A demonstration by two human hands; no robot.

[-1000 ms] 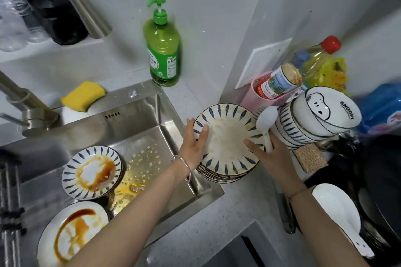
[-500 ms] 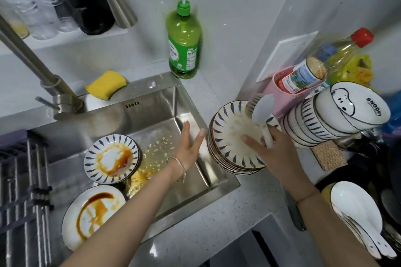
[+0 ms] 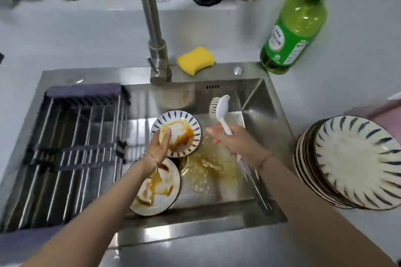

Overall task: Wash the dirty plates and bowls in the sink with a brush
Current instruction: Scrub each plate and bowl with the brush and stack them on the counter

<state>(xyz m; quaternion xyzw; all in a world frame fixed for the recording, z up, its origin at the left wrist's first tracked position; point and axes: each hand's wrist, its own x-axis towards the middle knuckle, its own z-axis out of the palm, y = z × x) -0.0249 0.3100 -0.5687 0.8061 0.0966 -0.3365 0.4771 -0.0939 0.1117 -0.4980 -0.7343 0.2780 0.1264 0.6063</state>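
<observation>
White brush is being gripped over the sink, the right hand curled round its handle, while the left hand, fingers straight, is being held over a sauce-smeared plate inside the sink, likely to steady it.

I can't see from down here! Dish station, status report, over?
Left hand open over the striped plate. Right hand grips the brush, off the dishes. Second dirty plate nearer. Nothing in the way.
</observation>
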